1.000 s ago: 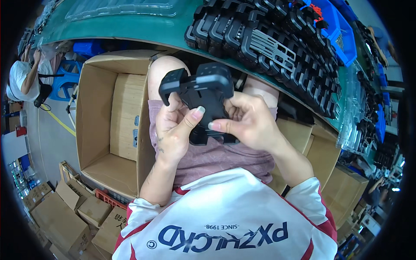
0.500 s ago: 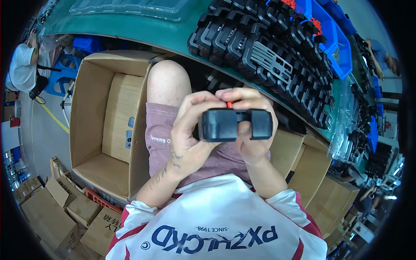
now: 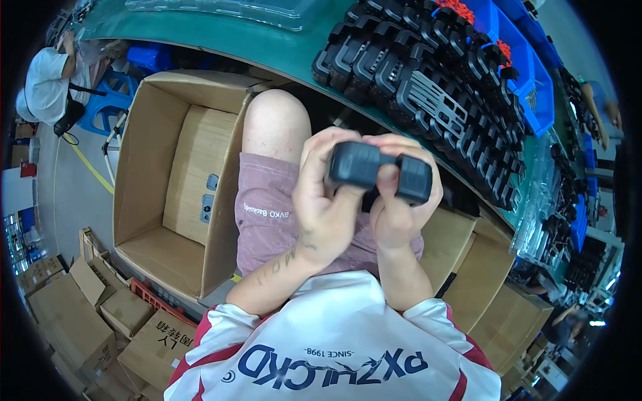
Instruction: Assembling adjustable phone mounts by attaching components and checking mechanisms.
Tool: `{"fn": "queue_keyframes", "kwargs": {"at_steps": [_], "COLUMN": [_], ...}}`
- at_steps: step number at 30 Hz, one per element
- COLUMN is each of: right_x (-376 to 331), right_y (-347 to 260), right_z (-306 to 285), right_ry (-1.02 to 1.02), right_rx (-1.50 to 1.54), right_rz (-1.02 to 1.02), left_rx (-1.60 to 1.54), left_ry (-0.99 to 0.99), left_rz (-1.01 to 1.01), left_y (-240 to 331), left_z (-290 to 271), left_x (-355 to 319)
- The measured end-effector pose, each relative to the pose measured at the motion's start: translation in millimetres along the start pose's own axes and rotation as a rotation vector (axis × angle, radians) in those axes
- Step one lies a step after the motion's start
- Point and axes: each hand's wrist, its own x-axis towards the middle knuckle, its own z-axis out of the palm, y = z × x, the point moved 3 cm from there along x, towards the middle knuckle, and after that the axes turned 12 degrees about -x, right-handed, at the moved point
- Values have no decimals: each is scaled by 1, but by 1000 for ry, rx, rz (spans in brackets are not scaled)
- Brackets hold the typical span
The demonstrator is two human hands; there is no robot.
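Note:
Over my lap, both hands are closed on one chunky black plastic housing (image 3: 353, 165), slightly blurred, with a gap in its middle. My left hand (image 3: 321, 200) wraps its left end, thumb underneath. Around the right end curl the fingers of my right hand (image 3: 400, 224), whose thumb presses up into the gap. The housing's far side is hidden by my fingers. Beyond my hands, rows of similar black housings (image 3: 374, 63) stand packed on the green table (image 3: 221, 30).
An open cardboard box (image 3: 144, 180) stands left of my knee, and more cartons (image 3: 461, 267) are at my right. Blue bins (image 3: 535, 100) and small red parts (image 3: 505, 52) sit at the table's far right. Another person (image 3: 50, 83) is at the far left.
The housing has tilted, its right end now lower than its left, and my hands have shifted slightly right and up in view. A small red piece seen at its top edge no longer shows.

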Motion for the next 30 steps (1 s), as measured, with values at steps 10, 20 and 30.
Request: {"fn": "queue_keyframes", "kwargs": {"at_steps": [10,20,30], "right_x": [-4,-9,-18], "right_y": [-17,2,-9], "right_z": [27,45,22], "right_ry": [-405,-456,-462], "right_rx": [158,196,-39], "right_rz": [181,571,342], "left_rx": [-405,-574,387], "left_ry": [-150,-24,57], "left_rz": [-161,-451,-186], "left_y": [13,21,32], "left_z": [-41,-44,-60], "left_x": [0,-8,10]}}
